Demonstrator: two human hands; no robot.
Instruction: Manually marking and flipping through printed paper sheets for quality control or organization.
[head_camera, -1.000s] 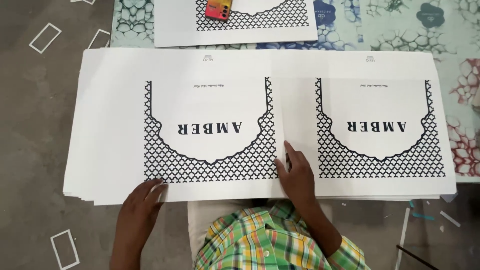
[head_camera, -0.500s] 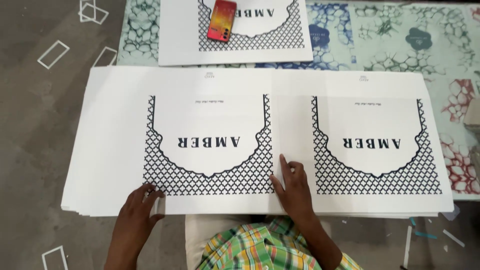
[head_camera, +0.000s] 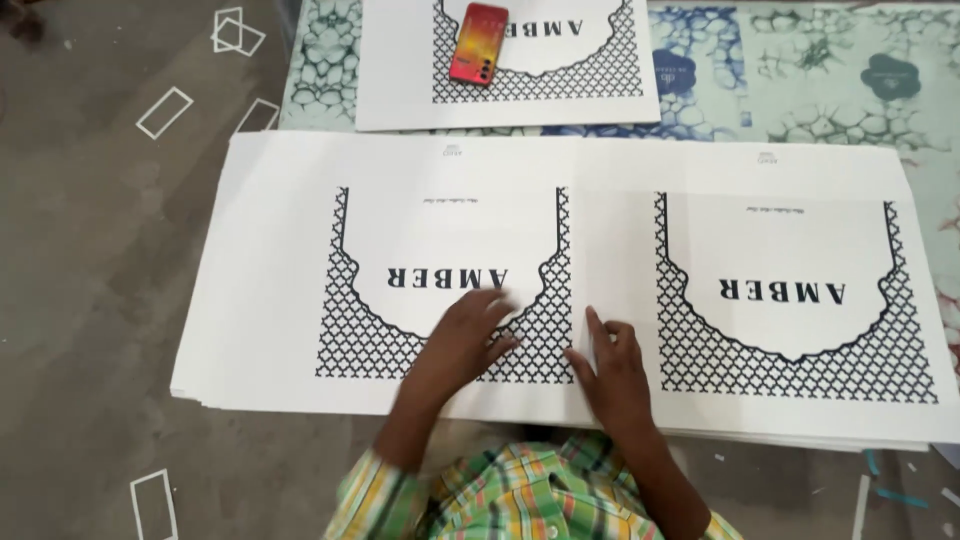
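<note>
1. The small white printed sheet with a black lattice border (head_camera: 400, 80) is cut off by the top edge.
2. The red-orange rectangular phone (head_camera: 478, 43) hides part of that sheet's lattice.
3. The left hand (head_camera: 468, 335) and right hand (head_camera: 615, 365) cover part of the lattice on the large white printed sheet stack (head_camera: 280, 250).
4. The tiny grey print line (head_camera: 450, 201) is too small to read.
5. The stack's lower right corner runs off the frame.
</note>
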